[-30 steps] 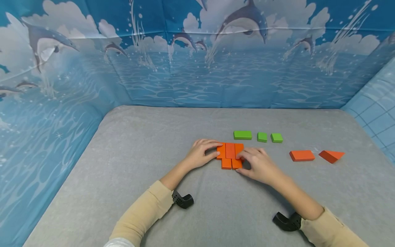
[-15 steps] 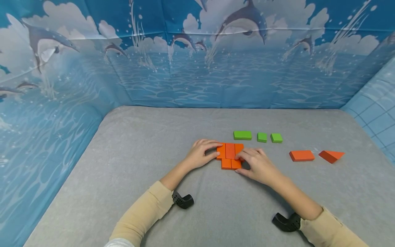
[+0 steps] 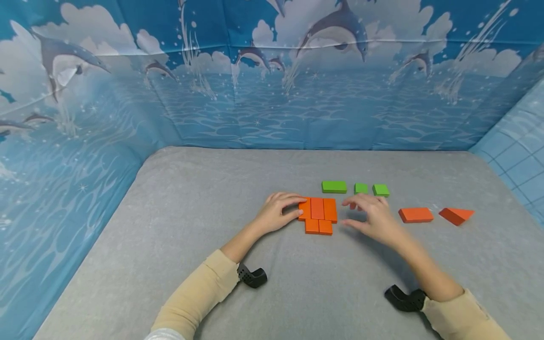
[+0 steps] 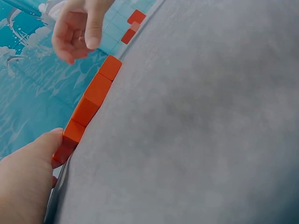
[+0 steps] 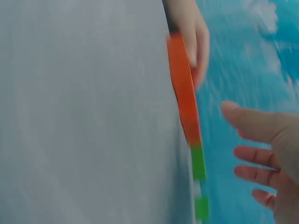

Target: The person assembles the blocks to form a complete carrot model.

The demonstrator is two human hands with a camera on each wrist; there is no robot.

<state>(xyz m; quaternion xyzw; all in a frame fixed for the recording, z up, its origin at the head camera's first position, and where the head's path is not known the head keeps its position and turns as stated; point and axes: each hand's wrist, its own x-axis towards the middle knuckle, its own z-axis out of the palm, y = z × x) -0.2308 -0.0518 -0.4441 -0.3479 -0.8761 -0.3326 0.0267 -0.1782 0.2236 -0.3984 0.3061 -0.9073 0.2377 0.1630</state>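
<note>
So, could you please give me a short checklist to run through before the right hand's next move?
1. Right hand free: ok; its fingers hold nothing.
2. Left hand on the leftmost orange block: ok, it holds it at the side.
3. Firmness of that hold: cannot tell; pressure does not show.
4. Orange group closed up: ok, three blocks in the far row, two in the near, no wide gap visible.
5. Separate orange block and orange wedge joined to the group: not ok, both lie apart to the right.
6. Long green block unobstructed: ok, fully visible from the head.
</note>
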